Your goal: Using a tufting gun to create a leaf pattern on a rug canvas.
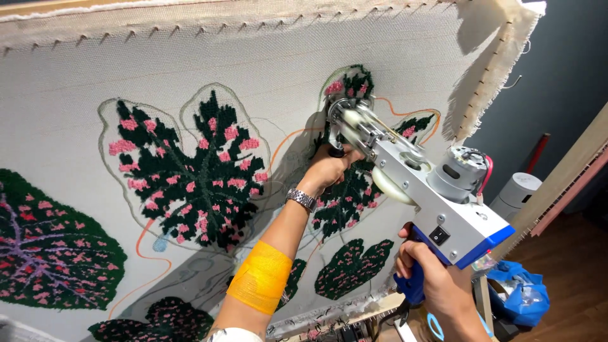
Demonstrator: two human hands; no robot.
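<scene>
Tufting gun pressed to the stretched cloth, both my hands on it.

My right hand [437, 285] is clenched round the blue rear handle of the tufting gun [418, 183]; my left hand [329, 170] grasps its front handle near the needle end. The gun's nose touches the cloth [158, 69] at the upper dark green and pink leaf [351, 85]. A wristwatch [301, 199] and a yellow wrap [261, 277] sit on my left arm.

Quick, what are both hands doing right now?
Left hand: closed on the front handle of the tufting gun.
Right hand: closed on its blue grip.
</scene>
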